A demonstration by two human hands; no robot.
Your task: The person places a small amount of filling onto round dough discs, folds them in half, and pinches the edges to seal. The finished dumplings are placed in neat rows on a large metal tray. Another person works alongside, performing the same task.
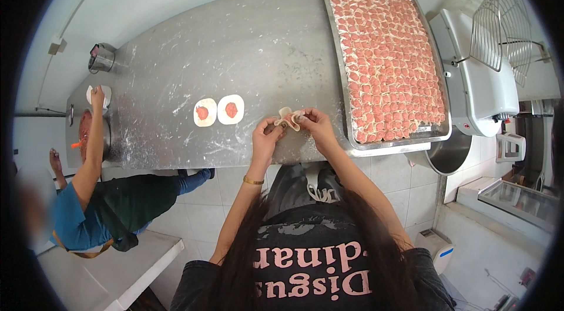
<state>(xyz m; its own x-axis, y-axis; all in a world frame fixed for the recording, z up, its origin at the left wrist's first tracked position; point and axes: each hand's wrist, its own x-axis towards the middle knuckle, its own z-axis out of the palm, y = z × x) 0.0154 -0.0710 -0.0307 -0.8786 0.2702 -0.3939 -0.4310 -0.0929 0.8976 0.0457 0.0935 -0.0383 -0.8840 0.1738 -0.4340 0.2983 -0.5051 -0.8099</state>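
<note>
Here, at the floured steel table (247, 52), the person stands with both hands raised just above its near edge, and between them is one small dough wrapper (289, 118) that is being folded around its filling. The left hand (265, 137) pinches the wrapper's left side between thumb and fingertips, and the right hand (314, 123) pinches the other side in the same way, so both hands are closed on the same piece and neither is spread. To the left of the hands, two flat wrappers with filling (218, 110) lie on the table touching each other, each with a pink spot of meat in the middle, not yet folded. To the right, just beside the right hand, a large metal tray (405, 145) is covered almost fully with rows of the same pink-topped pieces (only a small bare part shows at its near right corner). So I judge that most of the portioning is done, but the folding seems near its beginning, because I see only this one piece in a folded shape. At the far left end another person's hand (97, 97) holds a wrapper above a bowl of meat (88, 134).
</note>
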